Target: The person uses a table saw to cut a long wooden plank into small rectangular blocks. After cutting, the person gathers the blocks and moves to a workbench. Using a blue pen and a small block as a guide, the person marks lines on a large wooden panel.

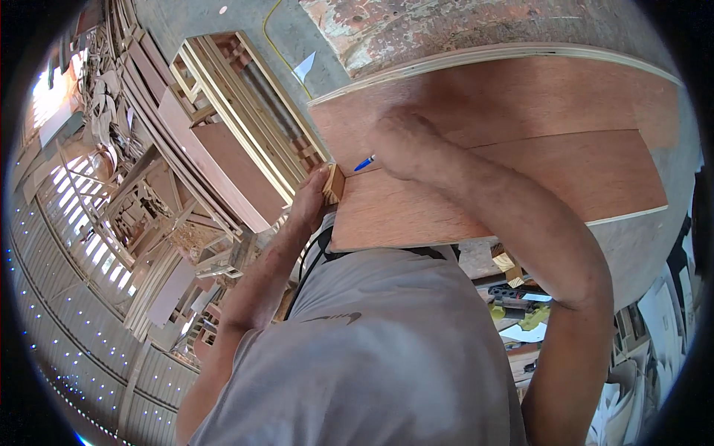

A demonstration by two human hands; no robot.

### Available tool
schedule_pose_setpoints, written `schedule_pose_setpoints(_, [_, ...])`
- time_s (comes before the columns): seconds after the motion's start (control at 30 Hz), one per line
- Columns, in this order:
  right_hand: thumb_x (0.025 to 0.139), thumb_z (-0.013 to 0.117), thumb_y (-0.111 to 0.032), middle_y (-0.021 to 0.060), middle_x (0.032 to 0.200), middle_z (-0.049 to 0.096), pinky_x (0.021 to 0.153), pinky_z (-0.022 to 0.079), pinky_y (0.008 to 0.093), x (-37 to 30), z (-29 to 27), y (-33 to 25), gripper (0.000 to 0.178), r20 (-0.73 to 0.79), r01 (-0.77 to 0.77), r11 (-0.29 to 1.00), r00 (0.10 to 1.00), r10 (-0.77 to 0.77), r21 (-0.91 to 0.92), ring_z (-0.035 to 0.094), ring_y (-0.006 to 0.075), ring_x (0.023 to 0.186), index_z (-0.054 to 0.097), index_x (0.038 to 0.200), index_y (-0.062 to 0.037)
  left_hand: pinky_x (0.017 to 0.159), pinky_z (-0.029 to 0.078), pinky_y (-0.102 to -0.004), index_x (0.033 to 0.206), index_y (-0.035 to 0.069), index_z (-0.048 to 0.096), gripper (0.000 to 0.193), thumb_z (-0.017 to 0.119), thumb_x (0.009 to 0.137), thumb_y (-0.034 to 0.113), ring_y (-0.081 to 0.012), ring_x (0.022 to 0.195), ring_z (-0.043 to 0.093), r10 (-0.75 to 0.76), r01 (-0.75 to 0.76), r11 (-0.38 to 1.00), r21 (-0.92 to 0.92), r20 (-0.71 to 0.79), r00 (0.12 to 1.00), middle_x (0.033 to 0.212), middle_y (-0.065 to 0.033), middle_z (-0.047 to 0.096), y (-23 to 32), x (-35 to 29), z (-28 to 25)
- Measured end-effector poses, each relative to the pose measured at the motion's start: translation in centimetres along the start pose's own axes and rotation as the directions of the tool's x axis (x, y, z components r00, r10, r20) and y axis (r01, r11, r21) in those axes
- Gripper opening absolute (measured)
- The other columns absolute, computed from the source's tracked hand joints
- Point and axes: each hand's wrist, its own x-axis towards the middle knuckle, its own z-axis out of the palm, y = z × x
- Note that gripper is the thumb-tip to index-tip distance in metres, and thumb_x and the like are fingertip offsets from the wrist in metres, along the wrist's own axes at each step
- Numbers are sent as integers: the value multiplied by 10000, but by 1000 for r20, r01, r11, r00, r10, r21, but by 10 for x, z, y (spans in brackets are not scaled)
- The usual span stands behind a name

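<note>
My left hand [309, 199] is closed around a small wooden block [334, 184] at the left end of the reddish-brown plywood [416, 208]. A blue pen [364, 163] sticks out of my right hand [405, 145], which is closed on it above the plywood. The pen's blue end points down and left, toward the block. Most of my right fingers are hidden behind the hand itself. A thin dark line, perhaps a seam between two panels, runs lengthwise under my right forearm. The near edge of the plywood lies close to my waist.
Long wooden frames [238, 111] stand on the floor to the left, beside leaning boards [216, 163]. A paint-worn surface [476, 30] lies beyond the plywood. A yellow cord [268, 33] crosses the floor. Power tools [520, 301] sit below my right arm.
</note>
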Motion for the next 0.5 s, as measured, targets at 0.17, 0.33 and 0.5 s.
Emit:
schedule_pose_setpoints(0.17, [749,604,-104,229,823,681,778,541,458,19,27,-5,171,-41,91,996,995,-91,-11,678,371,843,720,804,8,716,572,-339,1232,50,567,363,428,1015,305,-152,845,658,14,-14,1000,0,-3,1000,1026,-68,654,1,-3,2])
schedule_pose_setpoints(0.33, [769,578,-104,222,853,688,793,540,453,18,14,-17,188,15,55,998,998,-55,1,679,357,852,724,815,6,699,556,-323,1248,69,558,387,421,1017,348,-131,815,641,9,-9,1000,5,6,1000,1008,-40,648,-2,0,0])
schedule_pose_setpoints(0.5, [780,573,-107,224,871,688,796,542,445,19,18,-19,198,-25,69,997,997,-69,21,679,353,861,722,831,13,723,549,-324,1292,67,534,414,409,1020,353,-136,839,638,-5,5,1000,17,7,1000,1032,-44,644,-1,-1,0])
